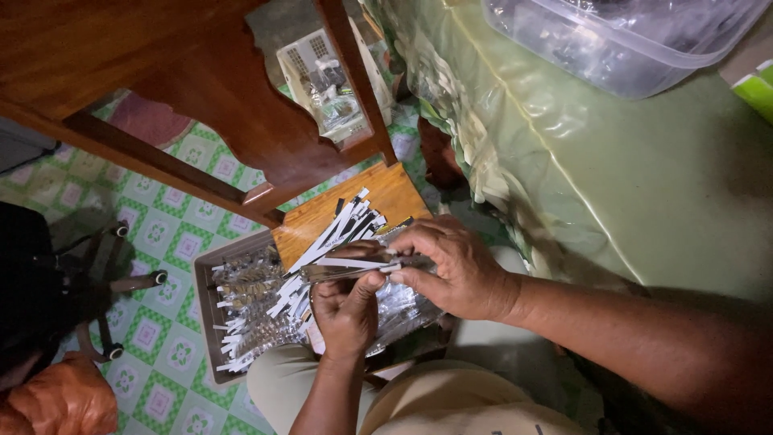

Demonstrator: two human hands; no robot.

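Packet [346, 270] — a thin, clear, shiny sleeve w/ a white strip along its top — sits pinched between both hands, just above the person's lap. Right hand [455, 270] comes in from the right, fingers curled over the packet's right end, thumb and forefinger pressed together on it. Left hand [346, 310] rises from below, thumb and fingertips closed on the packet's underside near the middle; the two hands touch at the fingertips.

Directly under the hands lies a heap of similar clear packets [403, 310] on the lap, partly hidden by the hands. To the left, more packets w/ white header strips [334, 229] fan out across a small wooden board [386, 193], some strips showing dark marks. Left of that — a grey tray [205, 298] on the floor, holding rows of the same kind of packets [250, 310], white ends pointing left.

Khaki trousers [282, 379] show at the bottom. Floor is green-and-white patterned tile [169, 354]. Wooden furniture w/ a scalloped edge [201, 89] fills the upper left. At right, a surface under green plastic sheeting [644, 185] bears a clear plastic tub [620, 40] near the top edge. Orange bag [60, 399] sits bottom left; contents can't be told.
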